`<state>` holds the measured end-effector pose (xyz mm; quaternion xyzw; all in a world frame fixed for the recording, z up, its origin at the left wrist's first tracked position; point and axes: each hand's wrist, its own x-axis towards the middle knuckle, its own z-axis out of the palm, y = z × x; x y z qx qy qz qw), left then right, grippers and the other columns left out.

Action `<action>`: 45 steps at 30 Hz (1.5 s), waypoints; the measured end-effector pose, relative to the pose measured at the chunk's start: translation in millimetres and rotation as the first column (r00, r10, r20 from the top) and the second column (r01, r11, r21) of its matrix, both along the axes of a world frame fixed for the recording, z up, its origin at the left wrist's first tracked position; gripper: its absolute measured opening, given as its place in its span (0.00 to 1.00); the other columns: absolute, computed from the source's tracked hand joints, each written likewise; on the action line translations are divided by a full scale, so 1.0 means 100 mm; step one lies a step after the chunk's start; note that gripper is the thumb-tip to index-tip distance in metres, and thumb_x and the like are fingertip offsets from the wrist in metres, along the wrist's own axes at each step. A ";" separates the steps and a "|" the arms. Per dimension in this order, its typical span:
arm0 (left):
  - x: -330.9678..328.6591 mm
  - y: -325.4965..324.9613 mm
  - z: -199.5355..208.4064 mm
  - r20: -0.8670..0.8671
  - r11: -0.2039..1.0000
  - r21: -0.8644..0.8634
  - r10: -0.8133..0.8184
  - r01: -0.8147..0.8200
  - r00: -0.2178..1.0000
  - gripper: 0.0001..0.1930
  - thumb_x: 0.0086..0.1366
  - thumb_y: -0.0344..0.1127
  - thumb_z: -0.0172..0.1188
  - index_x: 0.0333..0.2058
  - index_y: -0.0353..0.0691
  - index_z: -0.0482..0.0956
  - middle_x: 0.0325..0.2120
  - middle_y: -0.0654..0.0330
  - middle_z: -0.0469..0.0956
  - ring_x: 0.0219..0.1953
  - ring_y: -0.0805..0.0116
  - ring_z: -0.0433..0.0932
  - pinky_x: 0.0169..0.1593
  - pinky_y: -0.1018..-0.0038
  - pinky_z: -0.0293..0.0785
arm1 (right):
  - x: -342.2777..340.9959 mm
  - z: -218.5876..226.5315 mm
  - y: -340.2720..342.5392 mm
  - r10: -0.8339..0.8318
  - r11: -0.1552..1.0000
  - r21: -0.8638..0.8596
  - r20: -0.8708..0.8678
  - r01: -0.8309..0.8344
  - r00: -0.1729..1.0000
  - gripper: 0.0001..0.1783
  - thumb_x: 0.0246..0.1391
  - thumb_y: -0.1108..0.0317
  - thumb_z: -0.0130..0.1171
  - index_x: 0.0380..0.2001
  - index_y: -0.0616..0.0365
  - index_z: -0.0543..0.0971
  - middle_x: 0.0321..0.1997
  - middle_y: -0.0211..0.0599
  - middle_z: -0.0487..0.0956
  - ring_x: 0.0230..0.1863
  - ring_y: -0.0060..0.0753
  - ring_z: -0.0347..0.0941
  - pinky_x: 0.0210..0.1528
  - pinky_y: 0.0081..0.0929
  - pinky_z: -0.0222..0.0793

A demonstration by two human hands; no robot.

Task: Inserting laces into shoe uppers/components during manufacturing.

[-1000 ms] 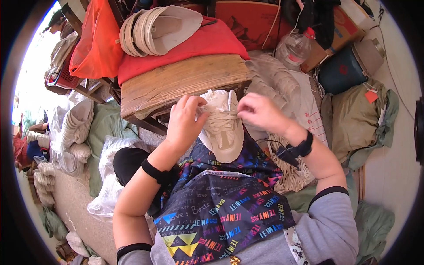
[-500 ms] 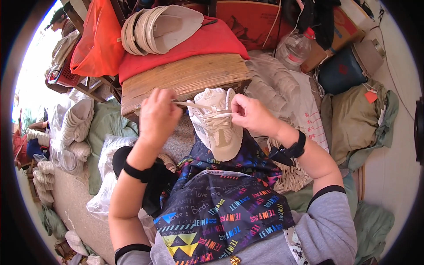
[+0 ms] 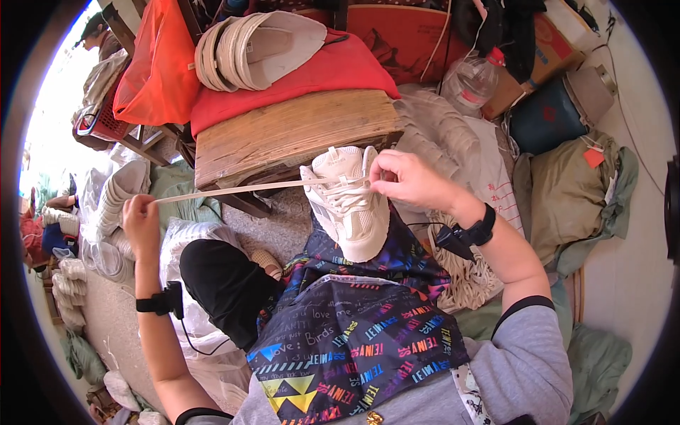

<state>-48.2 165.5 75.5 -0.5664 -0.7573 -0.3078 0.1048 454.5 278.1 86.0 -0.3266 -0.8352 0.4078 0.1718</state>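
Observation:
A cream sneaker upper (image 3: 348,212) with mesh panels lies on my apron-covered lap, its toe toward me and its laces criss-crossed at the front. Far out to the left, my left hand (image 3: 142,218) pinches the end of a cream shoelace (image 3: 241,189). The lace runs taut and almost straight from there to the upper's eyelets. My right hand (image 3: 407,177) is closed at the upper's right eyelet edge, thumb and fingers pressed together there; whether it grips the lace or the edge is hard to make out.
Ahead stands a wooden bench (image 3: 297,131) with a red cloth (image 3: 347,67) and nested shoe uppers (image 3: 258,49). Bundled laces (image 3: 471,280) lie right of my lap. Wrapped uppers (image 3: 120,195) sit at left; a plastic bottle (image 3: 473,79) stands at far right.
My left hand has swung far left and a little toward me, drawing the lace out into a long taut line. My right hand has stayed beside the upper's right edge.

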 end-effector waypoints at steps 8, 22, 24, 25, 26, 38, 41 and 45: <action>-0.09 -0.02 -0.22 0.088 0.985 -0.162 -0.039 0.053 0.995 0.08 0.54 0.29 0.59 0.34 0.40 0.79 0.29 0.58 0.72 0.29 0.66 0.73 0.35 0.70 0.71 | -0.25 -0.03 0.01 -0.128 0.957 0.274 0.110 0.094 0.986 0.04 0.50 0.71 0.56 0.31 0.55 0.75 0.37 0.39 0.72 0.35 0.43 0.74 0.38 0.35 0.70; 2.42 0.37 -0.41 0.520 0.854 0.018 -0.453 0.521 0.724 0.11 0.54 0.27 0.66 0.37 0.36 0.77 0.32 0.61 0.68 0.26 0.74 0.69 0.30 0.77 0.68 | -0.14 -0.13 0.09 -0.170 0.583 0.809 0.205 -0.070 0.964 0.08 0.46 0.69 0.58 0.29 0.55 0.70 0.30 0.36 0.72 0.27 0.37 0.74 0.30 0.33 0.70; 2.45 0.40 -0.50 0.576 0.838 -0.034 -0.429 0.545 0.696 0.11 0.54 0.27 0.65 0.36 0.37 0.76 0.34 0.60 0.68 0.27 0.73 0.69 0.31 0.77 0.69 | -0.07 -0.10 0.08 -0.241 0.618 0.784 0.117 0.059 0.963 0.08 0.46 0.69 0.58 0.29 0.56 0.70 0.28 0.36 0.72 0.26 0.37 0.74 0.29 0.32 0.69; 2.46 0.40 -0.51 0.575 0.836 -0.035 -0.431 0.548 0.695 0.11 0.54 0.27 0.65 0.36 0.37 0.76 0.34 0.60 0.68 0.27 0.73 0.69 0.31 0.77 0.69 | -0.04 -0.09 0.10 -0.213 0.639 0.765 0.074 0.082 0.974 0.08 0.47 0.69 0.58 0.29 0.56 0.71 0.27 0.35 0.73 0.25 0.34 0.73 0.29 0.31 0.69; 2.47 0.40 -0.51 0.582 0.837 -0.022 -0.434 0.547 0.688 0.10 0.54 0.27 0.65 0.35 0.36 0.75 0.32 0.61 0.69 0.26 0.74 0.69 0.30 0.78 0.68 | -0.01 -0.09 0.11 -0.185 0.661 0.744 0.029 0.102 0.982 0.08 0.49 0.68 0.58 0.30 0.57 0.71 0.26 0.34 0.74 0.24 0.32 0.72 0.28 0.31 0.68; 2.49 0.41 -0.31 0.751 0.825 -0.018 -0.362 0.564 0.552 0.10 0.59 0.27 0.62 0.39 0.36 0.73 0.19 0.71 0.66 0.21 0.83 0.63 0.24 0.83 0.61 | -0.07 -0.11 0.22 -0.197 0.416 -0.907 -0.022 0.063 0.980 0.14 0.63 0.61 0.54 0.31 0.60 0.78 0.17 0.23 0.73 0.17 0.11 0.63 0.23 0.17 0.63; 2.44 0.43 -0.22 0.681 0.807 -0.061 -0.396 0.587 0.615 0.09 0.60 0.27 0.61 0.39 0.37 0.74 0.19 0.72 0.65 0.21 0.83 0.61 0.24 0.82 0.59 | -0.17 -0.22 0.20 -0.241 0.748 -0.647 -0.058 0.147 0.969 0.15 0.61 0.60 0.54 0.28 0.60 0.80 0.15 0.26 0.73 0.16 0.23 0.65 0.22 0.24 0.63; 2.17 0.43 -0.29 0.707 0.801 -0.072 -0.379 0.594 0.597 0.07 0.60 0.26 0.60 0.38 0.38 0.76 0.18 0.70 0.64 0.22 0.84 0.61 0.26 0.82 0.58 | -0.04 -0.13 0.16 -0.167 0.975 0.173 0.169 0.137 0.971 0.11 0.57 0.61 0.55 0.28 0.57 0.80 0.18 0.34 0.75 0.18 0.38 0.68 0.26 0.31 0.66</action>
